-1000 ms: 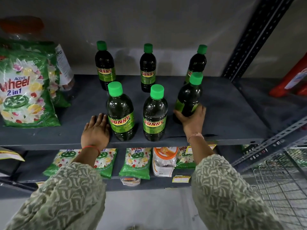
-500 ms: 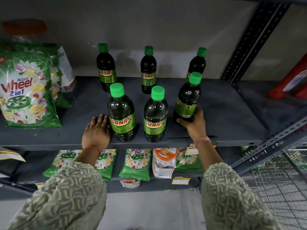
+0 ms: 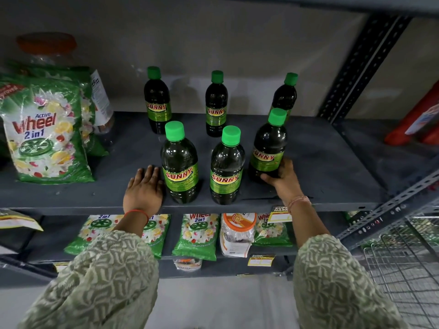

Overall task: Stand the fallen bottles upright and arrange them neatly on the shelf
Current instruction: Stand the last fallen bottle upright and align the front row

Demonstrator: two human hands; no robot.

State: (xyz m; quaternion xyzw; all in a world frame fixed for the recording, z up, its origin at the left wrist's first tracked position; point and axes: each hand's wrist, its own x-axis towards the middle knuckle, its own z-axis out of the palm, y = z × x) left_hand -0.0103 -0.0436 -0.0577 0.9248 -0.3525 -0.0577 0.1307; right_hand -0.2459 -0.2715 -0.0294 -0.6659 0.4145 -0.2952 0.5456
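Six dark bottles with green caps stand on the grey shelf in two rows of three, and none lies on its side, so the task appears close to done, with only tidying left. The front right bottle is the one in hand: it stands a little further back than its two neighbours and seems to lean slightly, though the wide lens may add to that. The right hand wraps around its base from the right and front, fingers closed on the lower body, a low hold that suits sliding or turning the bottle without tipping it; its label faces forward and to the left. The front middle bottle and front left bottle stand near the shelf's front edge, labels facing out, a small gap between them. The left hand lies flat and open on the shelf just beside the front left bottle, holding nothing, probably steadying the person or marking the row's end. Behind, the back left bottle, back middle bottle and back right bottle stand near the wall, roughly in line with the front three. A detergent bag stands well to the left, and a wire basket shows at lower right.
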